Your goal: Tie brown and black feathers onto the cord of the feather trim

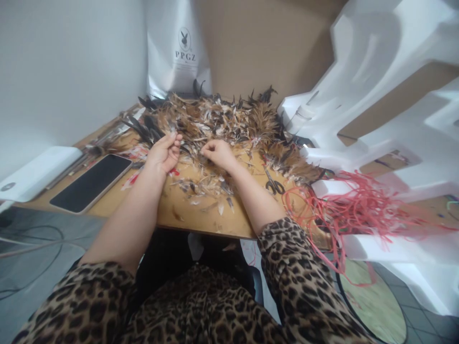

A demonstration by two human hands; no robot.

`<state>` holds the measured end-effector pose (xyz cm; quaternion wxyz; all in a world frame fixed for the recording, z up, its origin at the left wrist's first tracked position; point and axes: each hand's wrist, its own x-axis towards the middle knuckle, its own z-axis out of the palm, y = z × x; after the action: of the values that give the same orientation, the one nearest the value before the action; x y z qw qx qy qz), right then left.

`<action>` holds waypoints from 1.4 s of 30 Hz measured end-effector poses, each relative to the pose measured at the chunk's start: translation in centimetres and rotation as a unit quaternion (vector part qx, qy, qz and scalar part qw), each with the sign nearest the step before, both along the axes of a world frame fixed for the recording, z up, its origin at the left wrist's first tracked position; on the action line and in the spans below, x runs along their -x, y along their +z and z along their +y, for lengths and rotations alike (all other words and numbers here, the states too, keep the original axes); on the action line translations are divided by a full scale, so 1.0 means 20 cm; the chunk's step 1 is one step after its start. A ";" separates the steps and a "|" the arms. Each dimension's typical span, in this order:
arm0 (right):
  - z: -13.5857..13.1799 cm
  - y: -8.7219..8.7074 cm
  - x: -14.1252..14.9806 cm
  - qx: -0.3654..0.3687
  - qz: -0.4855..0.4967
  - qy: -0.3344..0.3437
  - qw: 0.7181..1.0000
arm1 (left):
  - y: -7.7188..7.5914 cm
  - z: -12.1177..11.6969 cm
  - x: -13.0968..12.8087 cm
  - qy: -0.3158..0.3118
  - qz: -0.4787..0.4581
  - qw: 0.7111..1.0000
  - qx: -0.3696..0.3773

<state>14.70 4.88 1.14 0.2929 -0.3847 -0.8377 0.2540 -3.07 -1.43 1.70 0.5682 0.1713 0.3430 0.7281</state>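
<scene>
A large heap of brown, black and pale feathers (211,114) covers the back of the wooden table. At its near left edge, my left hand (165,153) has its fingers curled and thumb pressed in; whatever they pinch blends into the feathers behind. A short distance to the right, my right hand (220,154) is closed in a pinch, palm down, in front of the heap. Too little shows between its fingertips to name. Between and below my hands, loose small feathers (208,186) lie scattered on the tabletop (201,217).
Black-handled scissors (274,185) lie right of my right forearm. Tangled pink-red strips (355,205) spill over the right edge beside white foam pieces (376,248). On the left are a phone (91,184) and a white power bank-like box (39,172). A white printed bag (179,57) stands behind.
</scene>
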 end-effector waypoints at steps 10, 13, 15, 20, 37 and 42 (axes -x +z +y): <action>-0.14 -0.07 0.13 -0.115 -0.216 -0.051 0.968 | -0.02 -0.01 -0.05 -0.002 0.107 0.994 0.024; -0.11 -0.08 0.12 -0.104 -0.173 -0.030 0.979 | -0.02 -0.01 -0.05 0.008 0.124 0.992 0.024; -0.07 -0.07 0.09 -0.039 -0.100 0.011 0.994 | -0.03 0.00 -0.05 0.015 0.126 0.992 0.023; -0.01 0.00 -0.01 0.215 0.103 0.087 0.967 | -0.06 0.01 -0.03 -0.016 0.133 0.991 0.005; -0.01 0.06 -0.06 0.422 0.246 0.122 0.864 | -0.05 -0.04 -0.08 -0.157 0.220 0.962 0.023; -0.01 0.07 -0.06 0.410 0.255 0.091 0.871 | -0.05 -0.03 -0.08 -0.165 0.187 0.968 0.021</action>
<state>15.93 4.75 2.44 0.2878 -0.3141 -0.5855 0.6897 -1.51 -2.10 0.73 0.6101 0.3464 0.4253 0.5718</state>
